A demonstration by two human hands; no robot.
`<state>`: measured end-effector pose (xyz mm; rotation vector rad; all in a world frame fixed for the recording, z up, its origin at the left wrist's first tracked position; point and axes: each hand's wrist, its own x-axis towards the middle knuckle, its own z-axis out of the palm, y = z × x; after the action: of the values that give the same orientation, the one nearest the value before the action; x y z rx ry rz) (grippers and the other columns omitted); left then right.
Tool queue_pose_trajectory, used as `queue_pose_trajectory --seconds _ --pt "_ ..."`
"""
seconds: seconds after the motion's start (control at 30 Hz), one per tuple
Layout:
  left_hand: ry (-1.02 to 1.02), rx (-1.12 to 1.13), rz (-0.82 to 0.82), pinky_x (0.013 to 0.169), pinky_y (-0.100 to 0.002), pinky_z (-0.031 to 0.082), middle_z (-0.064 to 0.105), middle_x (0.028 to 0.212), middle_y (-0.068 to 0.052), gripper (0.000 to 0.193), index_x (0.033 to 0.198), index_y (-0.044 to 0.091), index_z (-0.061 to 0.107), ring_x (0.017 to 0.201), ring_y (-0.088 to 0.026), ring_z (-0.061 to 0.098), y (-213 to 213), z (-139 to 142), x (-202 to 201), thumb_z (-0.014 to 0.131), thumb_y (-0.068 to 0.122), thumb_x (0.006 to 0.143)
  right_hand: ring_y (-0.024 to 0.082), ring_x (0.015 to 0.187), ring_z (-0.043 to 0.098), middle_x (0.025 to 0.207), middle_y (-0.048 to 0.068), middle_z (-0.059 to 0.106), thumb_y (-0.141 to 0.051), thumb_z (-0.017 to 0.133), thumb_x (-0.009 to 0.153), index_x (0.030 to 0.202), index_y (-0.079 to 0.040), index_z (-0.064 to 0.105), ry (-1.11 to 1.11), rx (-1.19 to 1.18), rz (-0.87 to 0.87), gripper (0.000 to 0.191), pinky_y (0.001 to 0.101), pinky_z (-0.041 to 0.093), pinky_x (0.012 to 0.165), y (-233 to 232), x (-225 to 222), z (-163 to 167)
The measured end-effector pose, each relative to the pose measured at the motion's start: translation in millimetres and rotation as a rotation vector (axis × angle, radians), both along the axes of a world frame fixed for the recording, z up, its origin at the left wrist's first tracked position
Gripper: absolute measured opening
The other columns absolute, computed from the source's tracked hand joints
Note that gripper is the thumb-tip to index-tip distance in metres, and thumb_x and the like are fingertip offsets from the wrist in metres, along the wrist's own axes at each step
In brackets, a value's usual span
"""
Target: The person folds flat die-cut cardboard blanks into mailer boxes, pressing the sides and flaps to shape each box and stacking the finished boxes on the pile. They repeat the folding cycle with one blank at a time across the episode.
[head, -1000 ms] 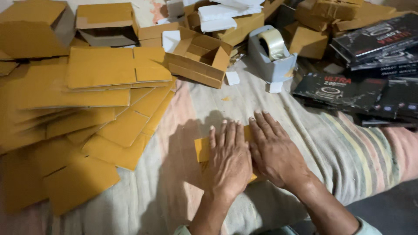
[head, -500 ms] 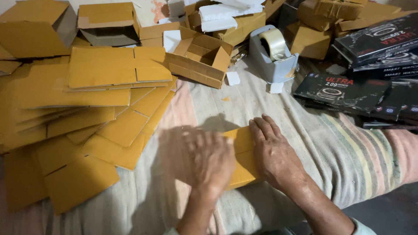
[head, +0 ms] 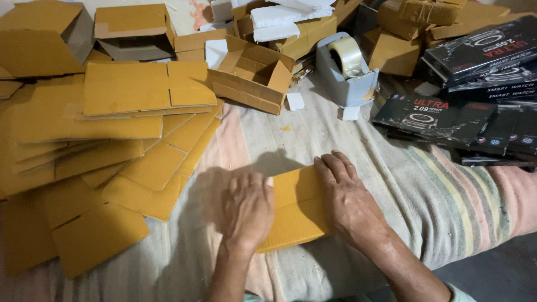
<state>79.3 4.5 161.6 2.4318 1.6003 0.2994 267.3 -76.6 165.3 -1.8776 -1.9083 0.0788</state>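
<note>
A flat piece of brown cardboard [head: 293,207] lies on the striped cloth in front of me. My left hand [head: 246,210] rests palm down on its left edge, fingers together. My right hand [head: 347,198] presses flat on its right side, fingers pointing up and left. Both palms hide part of the sheet, and neither hand grips anything.
Several flat cardboard blanks [head: 112,140] are piled at the left. An open brown box [head: 251,78] and other folded boxes stand at the back. A grey tape dispenser [head: 349,70] sits back right. Black product boxes [head: 447,117] are stacked at the right.
My left hand has slid leftward across the cardboard to its left edge, uncovering more of the sheet. My right hand has stayed nearly in place.
</note>
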Motion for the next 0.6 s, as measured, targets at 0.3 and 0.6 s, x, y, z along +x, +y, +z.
queue_pose_trajectory --seconds 0.3,0.6 --pt "-0.117 0.106 -0.161 0.118 -0.064 0.024 0.063 0.119 -0.017 0.039 0.124 0.005 0.059 0.122 -0.036 0.056 -19 -4 63 0.036 0.025 0.1 0.046 0.138 0.039 0.14 0.03 0.048 -0.008 0.062 0.08 0.136 0.011 0.049 -0.014 0.041 -0.029 0.061 0.0489 0.035 0.115 4 -4 6" --pt "-0.098 -0.04 -0.08 0.111 -0.065 0.02 0.057 0.124 -0.019 0.047 0.141 0.008 0.05 0.117 -0.038 0.051 -19 5 15 0.044 0.032 0.101 0.045 0.139 0.041 0.142 0.028 0.051 -0.003 0.058 0.077 0.137 0.008 0.052 0.004 0.047 -0.005 0.061 0.0478 0.035 0.112 -3 -2 11"
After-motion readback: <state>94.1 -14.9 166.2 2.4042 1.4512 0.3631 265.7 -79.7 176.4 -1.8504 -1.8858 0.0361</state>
